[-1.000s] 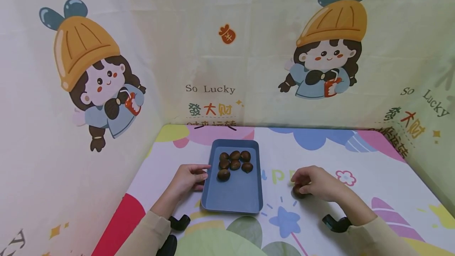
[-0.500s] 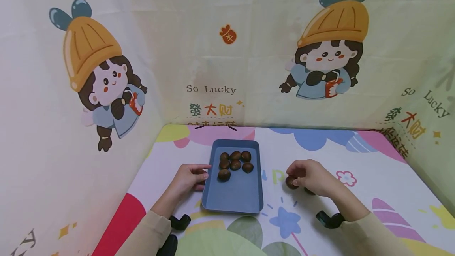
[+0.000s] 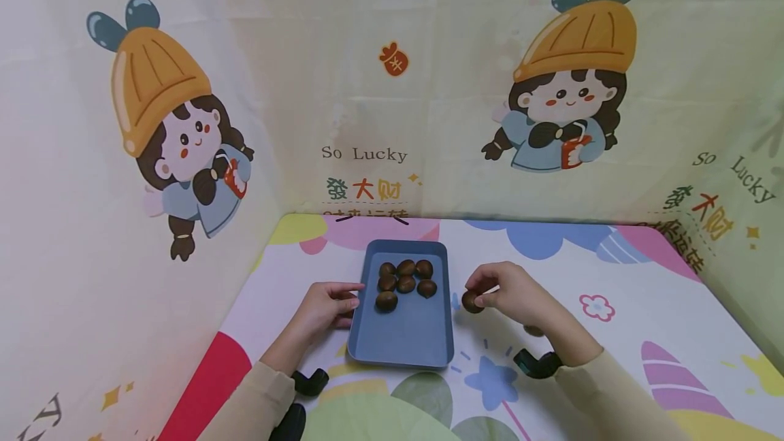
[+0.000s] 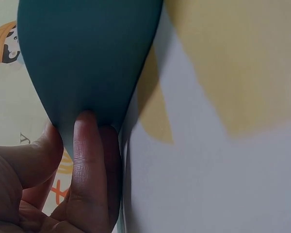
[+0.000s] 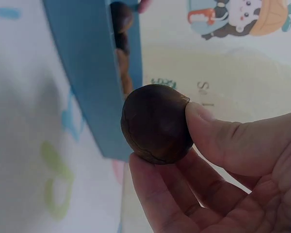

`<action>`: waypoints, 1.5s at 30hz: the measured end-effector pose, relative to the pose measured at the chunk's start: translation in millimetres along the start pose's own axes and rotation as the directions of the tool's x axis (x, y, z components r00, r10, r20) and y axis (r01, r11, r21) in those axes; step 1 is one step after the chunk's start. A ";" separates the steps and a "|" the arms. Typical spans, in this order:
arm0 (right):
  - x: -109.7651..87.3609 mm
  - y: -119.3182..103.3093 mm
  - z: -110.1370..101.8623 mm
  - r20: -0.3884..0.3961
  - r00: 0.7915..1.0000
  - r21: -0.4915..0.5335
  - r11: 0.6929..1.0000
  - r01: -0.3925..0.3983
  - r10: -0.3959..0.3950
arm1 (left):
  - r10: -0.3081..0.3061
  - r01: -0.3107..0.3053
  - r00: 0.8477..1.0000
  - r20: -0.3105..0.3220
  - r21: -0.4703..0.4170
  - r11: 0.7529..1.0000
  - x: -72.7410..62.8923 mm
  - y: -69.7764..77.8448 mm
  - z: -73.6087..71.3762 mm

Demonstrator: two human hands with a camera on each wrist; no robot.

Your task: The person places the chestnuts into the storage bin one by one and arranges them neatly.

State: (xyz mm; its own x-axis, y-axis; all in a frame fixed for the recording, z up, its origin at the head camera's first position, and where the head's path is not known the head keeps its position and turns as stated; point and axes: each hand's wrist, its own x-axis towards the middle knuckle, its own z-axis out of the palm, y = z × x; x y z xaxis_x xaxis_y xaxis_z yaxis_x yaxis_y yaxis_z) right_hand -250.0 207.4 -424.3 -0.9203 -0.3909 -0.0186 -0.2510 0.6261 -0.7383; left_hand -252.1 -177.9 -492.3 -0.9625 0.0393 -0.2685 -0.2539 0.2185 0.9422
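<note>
My right hand (image 3: pixel 505 291) pinches a brown chestnut (image 5: pixel 155 124) between thumb and fingertips, just right of the blue-grey tray (image 3: pixel 401 339) and close over the table. Several more chestnuts (image 3: pixel 405 284) sit inside the tray, grouped toward its far half. At the tray's left side rests my left hand (image 3: pixel 324 305), its fingertips right at the rim. The left wrist view has its straight fingers (image 4: pixel 87 160) against the tray's outer wall (image 4: pixel 92 58), with the thumb by the edge. Another chestnut (image 3: pixel 534 330) lies on the table, partly hidden by the right forearm.
A colourful printed cloth (image 3: pixel 612 291) covers the table, and a cream fabric backdrop (image 3: pixel 453 53) with cartoon figures stands around it. Black straps or mounts (image 3: pixel 537 363) show at both wrists.
My right hand has lifted a chestnut from the table and carried it left toward the tray, uncovering another chestnut behind it. The left hand and the tray have stayed put.
</note>
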 end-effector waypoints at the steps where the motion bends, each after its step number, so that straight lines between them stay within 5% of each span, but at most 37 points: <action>1: 1.8 -2.2 1.5 -0.001 1.000 0.003 1.000 0.006 -0.006 | 0.001 -0.001 1.000 -0.001 0.001 1.000 -0.1 -0.4 0.3; 11: 21.3 -21.6 15.2 -0.007 0.997 -0.004 0.997 0.081 -0.081 | 0.010 -0.010 1.000 -0.011 0.000 1.000 -1.6 -3.3 2.4; 30: 50.8 -40.7 64.4 -0.018 0.998 0.028 0.998 0.055 -0.054 | 0.032 -0.032 0.999 -0.019 -0.009 0.999 -2.9 -13.3 5.8; 45: 66.3 -37.9 89.0 -0.040 0.999 -0.068 0.997 0.025 -0.028 | 0.028 -0.028 0.999 -0.016 -0.006 1.000 -0.8 -12.1 7.0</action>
State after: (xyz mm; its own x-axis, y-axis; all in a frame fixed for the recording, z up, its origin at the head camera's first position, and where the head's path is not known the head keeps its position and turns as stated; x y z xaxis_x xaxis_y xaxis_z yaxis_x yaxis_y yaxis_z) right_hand -274.8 97.8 -457.6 -0.9242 -0.3809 0.0291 -0.2940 0.6605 -0.6908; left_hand -247.5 -173.7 -504.9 -0.9707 0.0295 -0.2387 -0.2273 0.2117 0.9505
